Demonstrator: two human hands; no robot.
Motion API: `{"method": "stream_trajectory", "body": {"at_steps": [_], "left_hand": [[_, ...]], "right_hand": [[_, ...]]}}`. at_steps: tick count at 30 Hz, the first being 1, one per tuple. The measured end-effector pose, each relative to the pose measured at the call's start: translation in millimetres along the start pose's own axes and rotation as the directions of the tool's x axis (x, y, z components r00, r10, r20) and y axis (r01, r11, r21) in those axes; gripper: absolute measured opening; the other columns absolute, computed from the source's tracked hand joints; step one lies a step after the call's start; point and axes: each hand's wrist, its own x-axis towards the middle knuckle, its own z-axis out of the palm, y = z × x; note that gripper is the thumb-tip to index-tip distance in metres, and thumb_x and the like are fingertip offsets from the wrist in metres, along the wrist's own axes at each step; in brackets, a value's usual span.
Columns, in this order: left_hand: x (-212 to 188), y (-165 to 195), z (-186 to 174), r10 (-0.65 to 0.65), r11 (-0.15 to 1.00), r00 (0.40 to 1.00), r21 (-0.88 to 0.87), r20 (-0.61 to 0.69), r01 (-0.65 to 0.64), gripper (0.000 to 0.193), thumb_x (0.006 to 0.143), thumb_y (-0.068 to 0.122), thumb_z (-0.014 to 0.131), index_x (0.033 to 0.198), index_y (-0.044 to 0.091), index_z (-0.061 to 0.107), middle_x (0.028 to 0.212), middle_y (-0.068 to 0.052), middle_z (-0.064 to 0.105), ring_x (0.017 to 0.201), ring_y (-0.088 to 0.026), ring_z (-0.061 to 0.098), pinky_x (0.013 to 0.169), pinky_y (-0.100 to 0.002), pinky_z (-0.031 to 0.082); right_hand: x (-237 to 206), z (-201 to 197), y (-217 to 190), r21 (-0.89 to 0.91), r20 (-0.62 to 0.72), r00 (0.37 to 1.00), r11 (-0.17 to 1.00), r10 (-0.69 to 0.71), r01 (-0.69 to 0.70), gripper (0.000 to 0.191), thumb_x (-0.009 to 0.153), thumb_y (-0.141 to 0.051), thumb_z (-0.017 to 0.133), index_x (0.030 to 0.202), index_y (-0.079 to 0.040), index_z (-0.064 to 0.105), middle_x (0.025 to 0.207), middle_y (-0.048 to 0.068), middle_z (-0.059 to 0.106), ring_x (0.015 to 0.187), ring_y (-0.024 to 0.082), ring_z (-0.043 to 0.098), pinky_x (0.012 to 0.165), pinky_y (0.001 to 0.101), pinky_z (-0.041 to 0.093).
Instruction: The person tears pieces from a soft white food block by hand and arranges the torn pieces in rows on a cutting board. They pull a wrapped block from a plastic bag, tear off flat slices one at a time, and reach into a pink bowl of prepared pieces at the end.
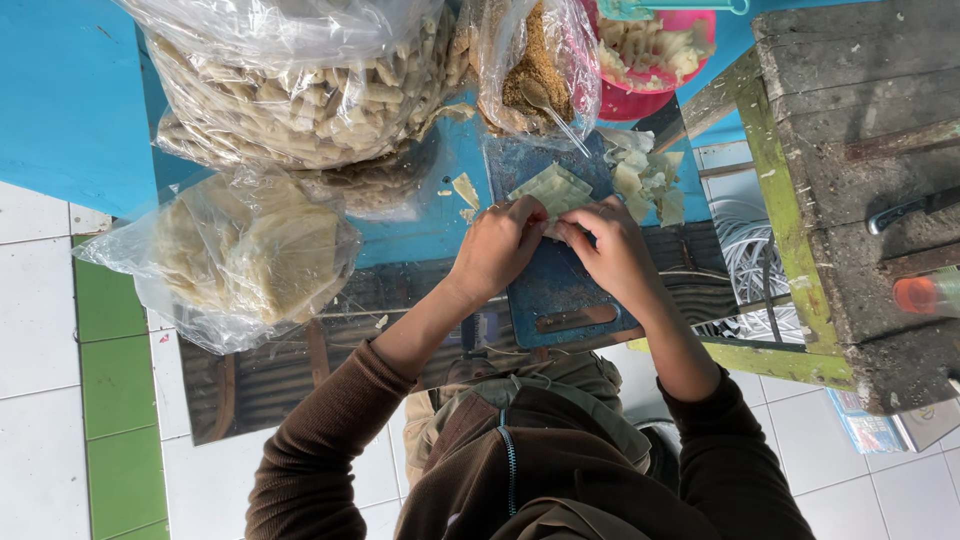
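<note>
Pale, thin square dough wrapper (553, 190) is being pinched between the fingers of the left hand (497, 247) and right hand (611, 250), both closing on its near edge, above a blue rectangular cutting board (560, 290). The board is being carried by a blue surface (420, 225) over white and green floor tiles (110, 370). Clear plastic bags of pale crackers (300, 90) are being crowded in beyond, beside a pink bowl (640, 100) and folded wrappers (645, 180).
</note>
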Motion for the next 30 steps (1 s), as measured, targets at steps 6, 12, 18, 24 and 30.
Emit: {"method": "stream_trajectory", "body": {"at_steps": [6,12,18,24,30], "left_hand": [[0.0,0.0,1.2,-0.007,0.998,1.000,0.061,0.012,0.006,0.022,0.082,0.012,0.071,0.103,0.006,0.066,0.090,-0.015,0.071,0.089,-0.036,0.070,0.080,-0.045,0.055],[-2.4,8.8,4.0,-0.168,0.986,0.985,-0.011,0.034,0.169,0.024,0.087,0.022,0.077,0.101,0.008,0.065,0.094,-0.009,0.072,0.093,-0.029,0.069,0.084,-0.042,0.054],[-8.1,19.3,5.9,-0.075,0.991,0.995,0.104,-0.062,0.081,0.029,0.073,0.009,0.072,0.100,0.008,0.064,0.095,-0.008,0.070,0.097,-0.031,0.066,0.088,-0.042,0.051],[-5.5,15.4,6.2,-0.118,0.990,0.991,0.068,-0.056,0.121,0.018,0.087,0.017,0.073,0.101,0.009,0.065,0.094,-0.008,0.072,0.094,-0.032,0.067,0.086,-0.043,0.051],[-6.4,14.1,8.0,-0.108,0.993,0.990,0.038,-0.095,0.112,0.012,0.093,0.017,0.068,0.101,0.008,0.067,0.096,-0.010,0.074,0.094,-0.034,0.067,0.084,-0.044,0.052]], "right_hand": [[3.8,2.0,13.5,0.056,0.049,0.996,0.996,0.072,-0.075,0.013,0.092,-0.011,0.076,0.103,-0.004,0.076,0.086,0.012,0.071,0.082,0.031,0.062,0.071,0.0409,0.050],[3.7,1.4,19.4,0.110,0.065,0.987,0.982,0.146,-0.153,0.014,0.093,-0.005,0.073,0.106,-0.004,0.077,0.084,0.016,0.066,0.074,0.031,0.067,0.068,0.0378,0.053],[7.4,3.3,29.1,0.097,0.108,0.979,0.978,0.175,-0.186,0.014,0.092,-0.006,0.073,0.105,-0.004,0.077,0.084,0.017,0.067,0.070,0.030,0.067,0.064,0.0375,0.052],[10.0,-7.6,22.6,0.097,0.151,0.977,0.981,0.152,-0.167,0.013,0.095,-0.009,0.075,0.107,-0.004,0.076,0.085,0.016,0.067,0.073,0.029,0.066,0.067,0.0376,0.051],[-0.6,-14.7,11.7,0.123,0.145,0.978,0.978,0.148,-0.167,0.028,0.081,-0.016,0.083,0.106,-0.004,0.076,0.089,0.015,0.067,0.071,0.025,0.066,0.061,0.0342,0.053]]}}
